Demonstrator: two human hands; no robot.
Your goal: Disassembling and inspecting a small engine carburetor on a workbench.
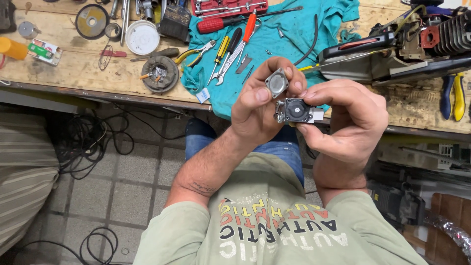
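Here, left hand pinching metal cover, right hand holding carburetor

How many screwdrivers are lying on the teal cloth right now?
3. A large red-handled screwdriver lies along the teal cloth top edge, an orange-handled one slants below it, and a yellow-and-black one lies beside the wrenches. Others may hide among the clutter.

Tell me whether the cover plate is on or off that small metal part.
Off. The left hand holds the cover plate apart, above the small metal part gripped by the right hand, exposing its round black diaphragm.
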